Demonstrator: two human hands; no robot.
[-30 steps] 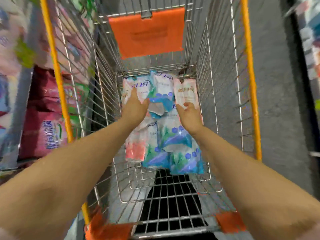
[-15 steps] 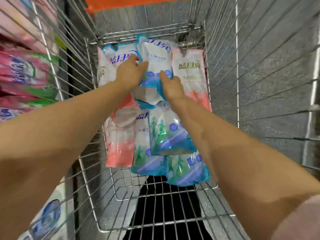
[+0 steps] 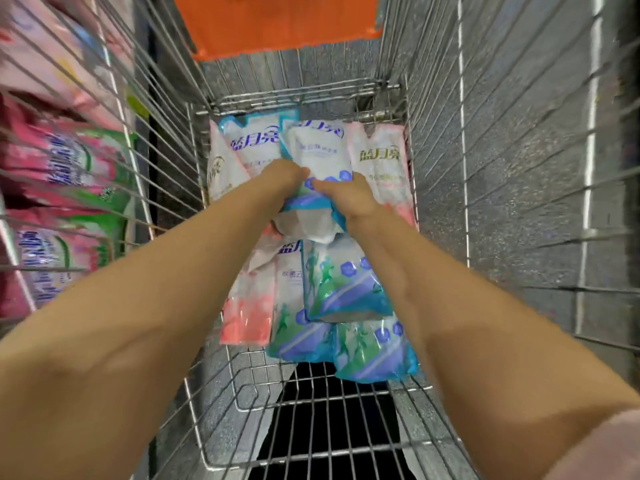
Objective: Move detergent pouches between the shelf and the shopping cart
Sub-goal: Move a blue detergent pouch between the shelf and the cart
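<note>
Several detergent pouches, blue and pink, lie in the wire shopping cart [image 3: 433, 209]. Both my arms reach down into it. My left hand [image 3: 282, 180] and my right hand [image 3: 349, 195] grip the same blue and white pouch [image 3: 318, 157] from either side, near its middle, at the far end of the cart. That pouch lies on top of the others and its lower end is folded. A pink pouch [image 3: 381, 161] lies right of it, another blue pouch [image 3: 251, 147] left of it. More blue pouches [image 3: 343, 289] lie nearer to me.
Pink and green pouches [image 3: 65, 168] fill the shelf seen through the cart's left wire wall. An orange flap [image 3: 277, 22] hangs at the cart's far end. Grey floor shows through the right wall. The near part of the cart floor [image 3: 311, 427] is bare wire.
My right hand left the pink pouch at the right and moved left to the blue pouch. Both hands now clasp that pouch. The camera has come closer to the cart.
</note>
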